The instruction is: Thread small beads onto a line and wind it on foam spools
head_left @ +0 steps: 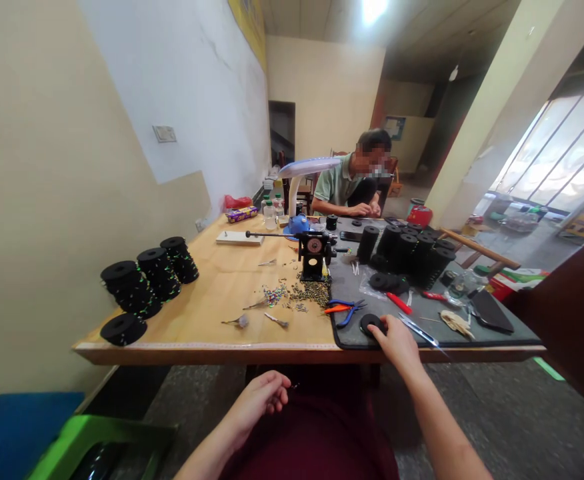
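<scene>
My right hand [400, 341] grips the edge of a round black spool [371, 324] that lies on the grey mat [345, 339] near the table's front edge. My left hand [267, 395] is over my lap, below the table edge. Its fingers are curled together, and a tiny piece shows at the fingertips, too small to name. Just left of the spool lie pliers with blue handles [348, 317] and an orange-handled tool [336, 309]. Silver tweezers [419, 329] rest to the right of my right hand.
A black winding machine [314, 255] stands mid-table beside loose small beads [312, 291] and a lamp [299, 193]. Stacked black spools stand left [175, 263] and right [403, 250]. A person [339, 183] works at the far side. A green stool [87, 443] is below left.
</scene>
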### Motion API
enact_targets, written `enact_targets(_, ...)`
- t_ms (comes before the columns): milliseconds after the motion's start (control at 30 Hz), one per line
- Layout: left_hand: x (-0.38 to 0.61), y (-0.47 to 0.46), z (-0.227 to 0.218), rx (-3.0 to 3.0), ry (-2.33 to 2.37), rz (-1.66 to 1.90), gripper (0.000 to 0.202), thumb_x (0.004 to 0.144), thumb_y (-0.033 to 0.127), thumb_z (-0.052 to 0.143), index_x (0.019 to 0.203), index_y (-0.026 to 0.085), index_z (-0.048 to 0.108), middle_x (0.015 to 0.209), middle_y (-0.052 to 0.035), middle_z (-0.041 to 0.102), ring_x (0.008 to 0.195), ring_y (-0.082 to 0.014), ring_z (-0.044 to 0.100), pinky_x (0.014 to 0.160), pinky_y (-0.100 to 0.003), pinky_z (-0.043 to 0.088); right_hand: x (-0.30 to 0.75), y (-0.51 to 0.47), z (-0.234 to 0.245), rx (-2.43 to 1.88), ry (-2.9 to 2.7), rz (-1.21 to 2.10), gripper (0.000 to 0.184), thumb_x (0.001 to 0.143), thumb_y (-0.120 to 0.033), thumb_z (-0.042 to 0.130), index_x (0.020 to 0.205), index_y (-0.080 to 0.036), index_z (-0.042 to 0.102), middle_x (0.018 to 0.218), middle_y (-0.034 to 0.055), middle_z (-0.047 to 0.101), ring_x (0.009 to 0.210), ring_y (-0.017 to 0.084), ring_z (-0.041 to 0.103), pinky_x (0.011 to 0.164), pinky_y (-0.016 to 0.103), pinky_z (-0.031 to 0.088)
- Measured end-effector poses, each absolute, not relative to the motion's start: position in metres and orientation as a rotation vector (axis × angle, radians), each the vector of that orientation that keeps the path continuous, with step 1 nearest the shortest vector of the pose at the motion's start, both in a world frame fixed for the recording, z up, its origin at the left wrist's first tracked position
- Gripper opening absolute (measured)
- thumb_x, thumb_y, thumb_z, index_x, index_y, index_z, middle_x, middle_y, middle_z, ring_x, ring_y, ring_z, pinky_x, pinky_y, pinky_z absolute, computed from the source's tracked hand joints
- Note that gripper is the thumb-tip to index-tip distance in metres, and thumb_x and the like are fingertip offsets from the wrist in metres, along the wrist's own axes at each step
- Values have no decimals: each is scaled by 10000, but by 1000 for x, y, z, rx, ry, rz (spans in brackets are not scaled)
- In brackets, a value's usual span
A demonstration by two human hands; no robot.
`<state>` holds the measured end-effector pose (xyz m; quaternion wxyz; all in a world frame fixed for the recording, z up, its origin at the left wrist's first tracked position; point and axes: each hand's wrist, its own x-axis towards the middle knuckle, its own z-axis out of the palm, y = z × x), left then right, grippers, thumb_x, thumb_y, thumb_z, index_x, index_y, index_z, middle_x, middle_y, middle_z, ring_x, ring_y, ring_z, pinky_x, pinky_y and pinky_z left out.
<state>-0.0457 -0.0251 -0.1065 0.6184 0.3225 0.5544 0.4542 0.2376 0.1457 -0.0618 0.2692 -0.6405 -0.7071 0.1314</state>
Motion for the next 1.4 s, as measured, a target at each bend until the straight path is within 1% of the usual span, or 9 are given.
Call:
enact_targets(200, -53, -28, -123, 1177, 1437, 958, 144, 731, 314, 566, 692, 178, 591, 623, 1, 643, 649, -170, 575, 655, -269, 398, 227, 127, -49, -1514, -1863, 599, 175, 810, -363, 538, 870, -214, 468, 757, 28, 673, 717, 212, 653, 673, 319, 491)
enact_targets(267, -55, -30, -122, 1394, 1551, 814, 106, 729, 233, 532, 682, 187, 614, 697, -11, 683, 738, -196, 611, 724, -284, 418, 217, 107, -39, -1230, -1731, 919, 225, 838, -407, 523, 921, -219, 429, 750, 16, 684, 699, 191, 658, 666, 303, 502)
enact_targets(467, -39, -32, -64, 1617, 1569, 795, 168, 755, 205, 554, 877, 211, 670, 917, -35, 722, 875, -227, 632, 812, -301, 455, 179, 50, -14, -684, -1341, 1693, 379, 793, -484, 648, 955, -219, 430, 640, -47, 630, 457, 115, 603, 477, 220, 474)
enact_targets(633, -17, -31, -8, 1556, 1169, 1209, 517, 746, 247, 683, 1244, 252, 544, 1226, -80, 637, 1077, -266, 585, 948, -350, 438, 156, 35, -17, -622, -1212, 1921, 361, 796, -484, 649, 907, -191, 468, 575, -66, 566, 295, 30, 423, 293, 118, 262)
enact_targets(733, -11, -28, 4, 1563, 1108, 1330, 536, 731, 260, 720, 1243, 262, 562, 1273, -90, 610, 1147, -299, 547, 1003, -391, 403, 150, 33, -13, -568, -1147, 1956, 343, 800, -450, 662, 911, -166, 504, 574, -65, 538, 310, -2, 340, 305, 113, 188)
enact_targets(867, -10, -21, 2, 1530, 1118, 1402, 484, 729, 269, 727, 1196, 269, 601, 1273, -90, 603, 1150, -311, 538, 1000, -408, 408, 147, 32, -5, -542, -1125, 1939, 345, 783, -436, 689, 911, -151, 543, 583, -69, 497, 365, -1, 310, 343, 119, 198)
enact_targets(1033, -14, -15, 0, 1492, 1041, 1372, 529, 704, 268, 754, 1206, 280, 587, 1257, -82, 614, 1159, -304, 534, 1002, -407, 411, 145, 36, -2, -537, -1106, 1962, 372, 744, -432, 728, 941, -160, 568, 646, -56, 522, 420, 13, 371, 374, 120, 233)
enact_targets(1233, -16, -7, 23, 1352, 942, 1496, 486, 694, 260, 762, 1156, 258, 613, 1228, -83, 628, 1176, -302, 525, 982, -392, 445, 136, 37, 5, -418, -1157, 1984, 419, 781, -543, 630, 895, -145, 567, 579, -6, 604, 438, 91, 514, 432, 181, 351)
enact_targets(1400, -21, 2, 31, 1296, 958, 1590, 464, 705, 251, 751, 1147, 231, 611, 1155, -90, 653, 1116, -268, 566, 974, -368, 457, 136, 26, -3, -569, -1324, 1786, 433, 832, -559, 539, 746, -135, 558, 358, -97, 385, 328, 39, 236, 386, 176, 159)
